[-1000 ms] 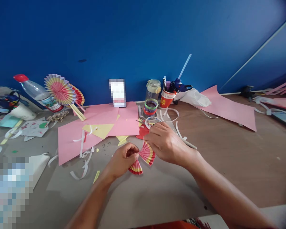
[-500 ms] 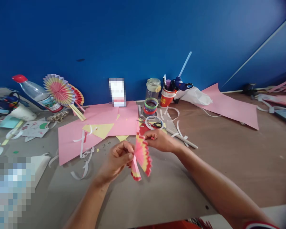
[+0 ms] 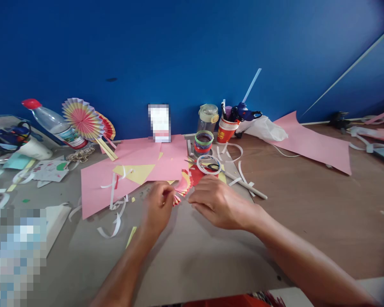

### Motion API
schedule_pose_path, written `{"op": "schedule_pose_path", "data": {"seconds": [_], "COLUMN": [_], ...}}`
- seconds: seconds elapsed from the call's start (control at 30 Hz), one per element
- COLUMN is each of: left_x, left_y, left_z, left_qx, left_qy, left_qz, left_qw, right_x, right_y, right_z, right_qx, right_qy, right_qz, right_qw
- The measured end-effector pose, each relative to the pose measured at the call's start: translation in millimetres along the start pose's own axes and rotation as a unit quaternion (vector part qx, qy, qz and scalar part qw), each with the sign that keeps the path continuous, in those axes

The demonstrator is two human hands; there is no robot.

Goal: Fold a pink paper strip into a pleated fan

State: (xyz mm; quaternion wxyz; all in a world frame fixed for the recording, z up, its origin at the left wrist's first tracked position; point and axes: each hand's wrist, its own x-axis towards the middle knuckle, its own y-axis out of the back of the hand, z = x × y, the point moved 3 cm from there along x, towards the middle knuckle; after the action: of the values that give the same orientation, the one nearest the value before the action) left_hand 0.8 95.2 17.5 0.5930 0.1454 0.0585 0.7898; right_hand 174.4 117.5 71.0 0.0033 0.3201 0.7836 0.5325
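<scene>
My left hand (image 3: 160, 207) is closed on a pleated paper fan (image 3: 184, 184) in pink, yellow and red. Part of the fan is hidden behind the fingers, and its folds spread out to the right. Close by on the right is my right hand (image 3: 216, 202), its fingers curled together near the fan's edge. What those fingers hold, if anything, is hidden. A thin yellow paper strip (image 3: 131, 237) shows beside my left forearm. Just beyond my right hand lie a white tape ring (image 3: 199, 167), dark-handled scissors (image 3: 213, 166) and red paper (image 3: 196, 176).
Pink paper sheets (image 3: 97, 189) with white strips and a yellow piece (image 3: 136, 173) lie at the left. A finished round fan (image 3: 83, 119) leans near a bottle (image 3: 51, 121). Behind stand a phone (image 3: 160, 123), a jar (image 3: 208, 119) and a red cup (image 3: 226, 131).
Both hands have shifted, the right one lower and nearer me. The fan has turned and moved farther away, now mostly behind my left fingers. The yellow strip by my left forearm has come into view.
</scene>
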Motion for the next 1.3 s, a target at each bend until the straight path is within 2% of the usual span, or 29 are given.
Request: {"op": "schedule_pose_path", "data": {"seconds": [0.07, 0.13, 0.23, 0.3, 0.37, 0.43, 0.5, 0.57, 0.63, 0.7, 0.8, 0.97, 1.13, 1.3], "left_x": [-3, -7, -15, -18, -17, -12, -5, 2, 7, 10, 10, 6, 4, 6], "left_y": [-6.0, -12.0, -15.9, -13.5, -8.1, -2.8, 0.5, 2.1, 1.4, -0.3, -2.4, -4.5, -5.9, -4.9], "left_z": [4, 5, 7, 10, 12, 11, 7, -1, -10, -17, -20, -17, -15, -17], "left_qx": [0.010, 0.018, -0.023, -0.101, -0.199, -0.289, -0.360, -0.415, -0.449, -0.470, -0.500, -0.523, -0.550, -0.550], "left_qy": [-0.003, 0.015, 0.066, 0.104, 0.148, 0.193, 0.230, 0.249, 0.258, 0.262, 0.265, 0.278, 0.312, 0.315], "left_qz": [-0.069, -0.162, -0.299, -0.340, -0.315, -0.251, -0.174, -0.097, -0.055, -0.043, -0.049, -0.063, -0.069, -0.044], "left_qw": [0.998, 0.987, 0.952, 0.929, 0.916, 0.904, 0.888, 0.870, 0.854, 0.842, 0.823, 0.803, 0.771, 0.772], "right_x": [1, 3, 7, 7, 5, 4, 3, 3, 4, 4, 3, 1, 1, 2], "right_y": [6, 8, 3, -7, -19, -30, -36, -38, -39, -41, -44, -42, -39, -41], "right_z": [5, 13, 33, 46, 55, 58, 56, 49, 40, 33, 32, 48, 57, 52], "right_qx": [-0.007, 0.013, 0.129, 0.240, 0.325, 0.358, 0.328, 0.246, 0.149, 0.078, 0.042, 0.076, 0.127, 0.108], "right_qy": [-0.003, -0.013, -0.069, -0.130, -0.175, -0.188, -0.170, -0.118, -0.051, -0.002, 0.025, -0.026, -0.075, -0.062], "right_qz": [0.022, 0.044, 0.059, 0.045, 0.023, 0.010, 0.023, 0.052, 0.077, 0.093, 0.107, 0.120, 0.108, 0.102], "right_qw": [1.000, 0.999, 0.988, 0.961, 0.929, 0.915, 0.929, 0.961, 0.984, 0.993, 0.993, 0.989, 0.983, 0.987]}}
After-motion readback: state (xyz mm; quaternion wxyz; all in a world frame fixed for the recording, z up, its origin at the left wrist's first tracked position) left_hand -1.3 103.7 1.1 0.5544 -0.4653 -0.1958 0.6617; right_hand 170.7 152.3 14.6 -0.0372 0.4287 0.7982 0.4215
